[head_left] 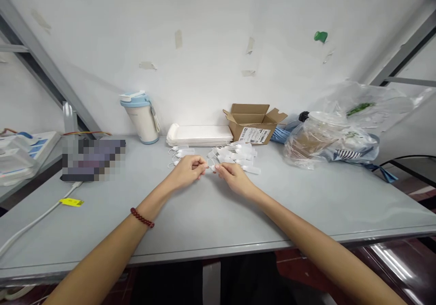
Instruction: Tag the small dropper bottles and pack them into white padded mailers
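Observation:
My left hand (188,172), with a dark red beaded bracelet (142,218) on its wrist, is closed in a pinch over the middle of the table. Close beside it, my right hand (236,178) pinches too. Between the two sets of fingertips shows a small white looped cord (210,163) with a tiny white piece on it; its finer detail is too small to make out. Behind my right hand lies a pile of translucent white plastic tubes (243,150) with thin white loops. Several similar tubes (185,151) lie behind my left hand.
Against the wall are a stack of white paper-like sheets (200,135), an open cardboard box (255,130) and a blue-and-cream tumbler (142,119). At right sits a clear plastic bag (306,144) with contents. A blurred-out device (93,159) with a white cable (41,216) lies left.

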`<state>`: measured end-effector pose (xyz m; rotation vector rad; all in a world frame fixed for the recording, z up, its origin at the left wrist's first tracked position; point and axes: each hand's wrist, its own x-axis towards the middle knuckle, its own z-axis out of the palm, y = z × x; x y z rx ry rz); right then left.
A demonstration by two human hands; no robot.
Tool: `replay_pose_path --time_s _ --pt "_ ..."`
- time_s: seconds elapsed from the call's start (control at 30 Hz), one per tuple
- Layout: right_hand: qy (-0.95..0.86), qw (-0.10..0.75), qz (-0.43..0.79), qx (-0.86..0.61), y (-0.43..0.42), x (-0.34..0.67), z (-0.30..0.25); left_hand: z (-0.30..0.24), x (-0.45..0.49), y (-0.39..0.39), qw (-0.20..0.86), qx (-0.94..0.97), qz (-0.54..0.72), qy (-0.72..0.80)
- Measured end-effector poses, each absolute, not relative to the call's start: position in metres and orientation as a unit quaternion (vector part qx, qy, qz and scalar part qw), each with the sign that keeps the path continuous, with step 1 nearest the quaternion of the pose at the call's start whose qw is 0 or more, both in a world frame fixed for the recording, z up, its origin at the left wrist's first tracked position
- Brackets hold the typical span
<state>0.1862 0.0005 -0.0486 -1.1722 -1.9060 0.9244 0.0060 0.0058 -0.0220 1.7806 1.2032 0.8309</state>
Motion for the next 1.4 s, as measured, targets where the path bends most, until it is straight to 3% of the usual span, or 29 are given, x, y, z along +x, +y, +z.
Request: replay_pose_path --time_s 0.67,0.9,1.4 --pt "-0.729 0.342 0.389 -0.447 -0.003 0.186 -0.045 -0.027 0.004 0.008 0.445 0.708 0.307 0.455" --pt "-0.707 0.377 0.435 -0.411 -0.001 0.181 -0.041 -0.016 -0.005 0.014 0.525 0.619 0.352 0.466" --pt "-0.690 0.367 0.459 -0.423 -0.002 0.180 -0.049 -0.021 -0.006 0.011 0.478 0.679 0.338 0.442"
